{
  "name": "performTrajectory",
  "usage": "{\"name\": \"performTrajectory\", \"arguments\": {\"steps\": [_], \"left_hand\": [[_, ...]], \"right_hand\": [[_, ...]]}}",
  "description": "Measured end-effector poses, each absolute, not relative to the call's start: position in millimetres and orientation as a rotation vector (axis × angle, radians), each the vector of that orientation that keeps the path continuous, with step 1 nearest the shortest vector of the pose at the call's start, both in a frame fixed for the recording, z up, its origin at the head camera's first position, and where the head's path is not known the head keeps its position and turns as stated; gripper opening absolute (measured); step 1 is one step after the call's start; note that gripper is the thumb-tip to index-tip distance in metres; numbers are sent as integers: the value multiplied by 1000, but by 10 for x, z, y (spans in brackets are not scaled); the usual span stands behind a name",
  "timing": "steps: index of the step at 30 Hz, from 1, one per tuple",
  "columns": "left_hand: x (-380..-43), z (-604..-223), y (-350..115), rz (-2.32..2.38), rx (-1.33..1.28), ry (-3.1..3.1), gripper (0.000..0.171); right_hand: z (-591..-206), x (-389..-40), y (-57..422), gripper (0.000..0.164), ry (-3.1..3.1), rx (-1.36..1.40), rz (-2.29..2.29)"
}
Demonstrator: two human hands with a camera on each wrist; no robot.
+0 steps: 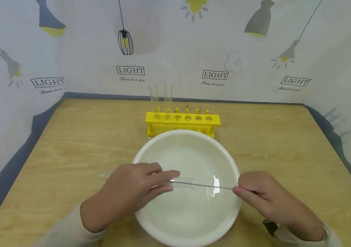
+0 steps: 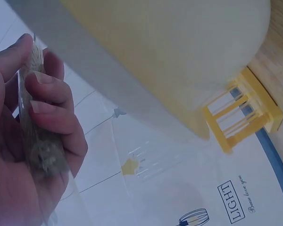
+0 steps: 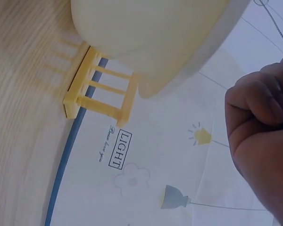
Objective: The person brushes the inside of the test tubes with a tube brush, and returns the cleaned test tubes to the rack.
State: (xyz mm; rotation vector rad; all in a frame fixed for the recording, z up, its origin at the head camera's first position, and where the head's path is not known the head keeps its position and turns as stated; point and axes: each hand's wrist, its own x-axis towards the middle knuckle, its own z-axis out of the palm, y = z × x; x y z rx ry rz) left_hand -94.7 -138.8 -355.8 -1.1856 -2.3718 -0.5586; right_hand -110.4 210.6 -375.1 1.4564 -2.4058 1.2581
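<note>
Over a white basin (image 1: 188, 223), my left hand (image 1: 132, 181) grips a clear test tube (image 1: 189, 179), its open end pointing right. Inside the tube sits a test tube brush; its bristles (image 2: 43, 148) show between the curled fingers in the left wrist view. The brush's thin twisted-wire handle (image 1: 214, 186) runs out of the tube's mouth to the right. My right hand (image 1: 268, 195) pinches the far end of that wire above the basin's right rim, with the other fingers curled in. The left hand covers much of the tube.
Behind the basin stands a yellow test tube rack (image 1: 183, 119), with two clear test tubes (image 1: 168, 96) upright in its left holes. The wooden table (image 1: 286, 144) meets a white backdrop (image 1: 175, 61) printed with lamps at its back and sides.
</note>
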Motion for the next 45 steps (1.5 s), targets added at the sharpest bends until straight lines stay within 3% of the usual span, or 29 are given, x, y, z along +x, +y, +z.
{"name": "performTrajectory", "arguments": {"steps": [12, 25, 45], "left_hand": [[-981, -3523, -1454, -571, -1177, -2357, 31], [-1013, -3491, -1549, -549, -1114, -2383, 32], [-1008, -3384, -1657, -555, -1099, -2376, 33]], "right_hand": [[-3753, -1176, 2303, 47, -2358, 1449, 1471], [-3738, -1277, 2575, 43, -2242, 1539, 1786], [-3685, -1347, 2736, 39, -2143, 1625, 1919]]}}
